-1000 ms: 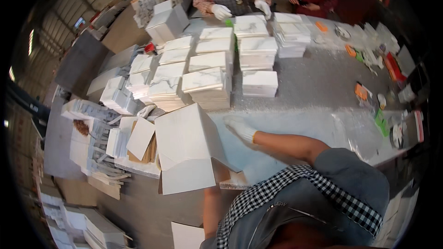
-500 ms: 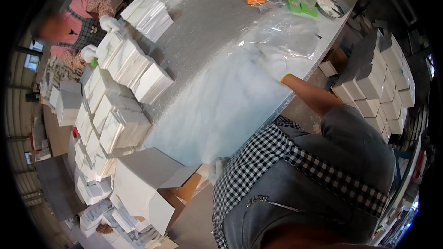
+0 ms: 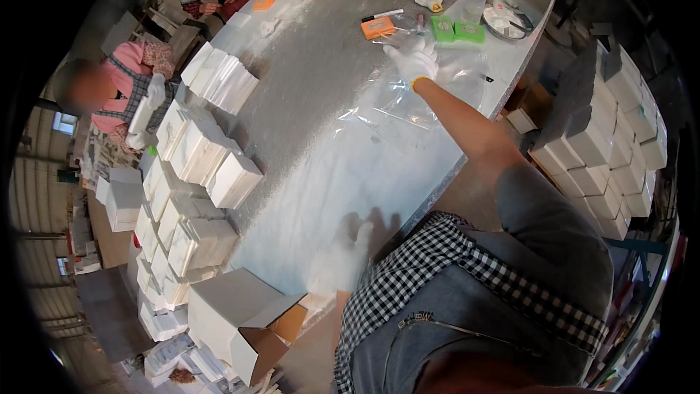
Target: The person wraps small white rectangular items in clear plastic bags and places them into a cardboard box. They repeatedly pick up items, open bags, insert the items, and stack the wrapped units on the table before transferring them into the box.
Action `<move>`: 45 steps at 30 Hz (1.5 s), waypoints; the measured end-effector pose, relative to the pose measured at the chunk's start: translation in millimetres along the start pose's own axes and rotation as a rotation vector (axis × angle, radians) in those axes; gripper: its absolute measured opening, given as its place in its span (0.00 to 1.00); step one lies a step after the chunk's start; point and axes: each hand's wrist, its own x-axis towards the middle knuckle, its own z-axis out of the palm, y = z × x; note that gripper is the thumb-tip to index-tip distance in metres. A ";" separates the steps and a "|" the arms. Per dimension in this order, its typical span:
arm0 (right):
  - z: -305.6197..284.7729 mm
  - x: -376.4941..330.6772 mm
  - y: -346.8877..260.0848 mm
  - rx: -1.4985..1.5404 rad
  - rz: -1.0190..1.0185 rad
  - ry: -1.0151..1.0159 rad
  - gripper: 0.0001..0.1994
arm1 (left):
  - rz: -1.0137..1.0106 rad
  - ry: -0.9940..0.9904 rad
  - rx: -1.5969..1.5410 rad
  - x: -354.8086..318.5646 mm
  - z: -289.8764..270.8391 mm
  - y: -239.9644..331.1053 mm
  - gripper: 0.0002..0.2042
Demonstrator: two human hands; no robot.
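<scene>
My right hand (image 3: 413, 64), in a white glove with a yellow cuff, reaches across the table over a crumpled sheet of clear plastic film (image 3: 456, 91). Its fingers look spread, and I see nothing gripped in them. Just beyond the fingertips lie an orange box (image 3: 378, 28) and a black-and-white marker (image 3: 383, 14). My left hand (image 3: 351, 244), also in a white glove, is low over the pale, smooth slab surface (image 3: 313, 175) near the table's front edge. Its fingers are apart, with nothing in them.
Stacked white marble-look tiles (image 3: 193, 138) line the left side. An open cardboard box (image 3: 240, 314) stands at lower left. Green boxes (image 3: 458, 30), a bottle (image 3: 475, 0) and a bowl (image 3: 508, 22) sit far right. Piled white blocks (image 3: 605, 138) stand right. A gloved co-worker (image 3: 131, 95) holds tiles.
My right hand has moved farther across the table to the orange box. The left hand has come out from beside the apron over the slab. The co-worker has lifted tiles.
</scene>
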 end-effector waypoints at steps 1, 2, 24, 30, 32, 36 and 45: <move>0.8 4.9 0.9 -0.029 0.009 -0.003 0.45 | -0.018 -0.017 0.049 -0.7 -0.4 18.8 0.29; 1.5 8.4 -0.1 -0.055 0.016 -0.008 0.43 | 0.079 0.046 -0.008 7.5 12.5 12.6 0.29; -85.6 -209.1 72.5 0.164 -0.885 -0.086 0.06 | 0.107 -0.077 -1.186 146.3 50.7 65.8 0.18; -75.9 -241.2 73.4 0.100 -0.848 -0.041 0.06 | 0.253 0.294 -1.079 96.1 21.9 45.6 0.11; -67.8 -243.2 74.3 0.089 -0.809 0.011 0.06 | 0.290 0.447 -1.020 61.4 11.3 48.3 0.11; -80.9 -253.3 66.0 0.148 -0.874 0.034 0.08 | 0.388 0.733 -0.913 27.5 -10.3 37.2 0.11; -97.7 -314.6 53.5 0.235 -0.965 -0.387 0.11 | 0.509 1.164 -0.882 9.9 -49.6 -24.6 0.14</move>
